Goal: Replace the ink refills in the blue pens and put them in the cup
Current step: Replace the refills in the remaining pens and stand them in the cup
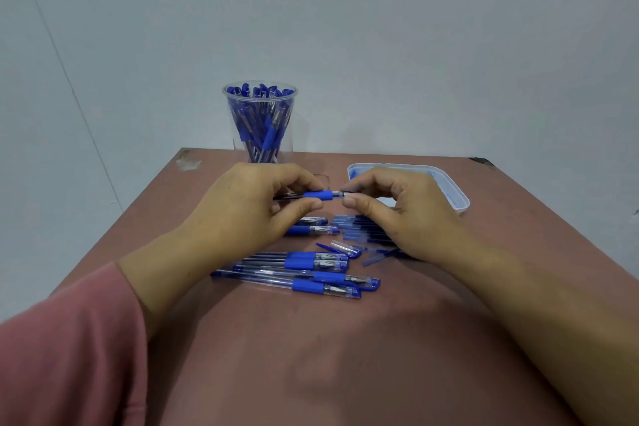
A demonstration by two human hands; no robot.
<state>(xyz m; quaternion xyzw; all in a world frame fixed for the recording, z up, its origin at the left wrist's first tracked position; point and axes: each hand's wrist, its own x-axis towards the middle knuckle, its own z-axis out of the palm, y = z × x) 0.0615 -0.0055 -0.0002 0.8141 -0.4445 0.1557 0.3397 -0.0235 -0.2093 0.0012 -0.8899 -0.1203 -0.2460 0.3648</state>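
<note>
Above the brown table (345,356), the left hand (242,204) and right hand (397,207) pinch one blue pen (318,195) between fingertips, loose pens (311,273) beneath, the pen-filled cup (260,121) behind, a white tray (456,197) right.

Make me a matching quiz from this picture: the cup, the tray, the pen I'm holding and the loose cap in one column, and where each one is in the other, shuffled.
Column one:
1 cup
2 tray
3 held pen
4 loose cap

Column two:
A lying on the table among the pens
B at the table's far edge, full of pens
C pinched between left hand and right hand
D far right, behind the right hand

Pairs: 1-B, 2-D, 3-C, 4-A
</note>
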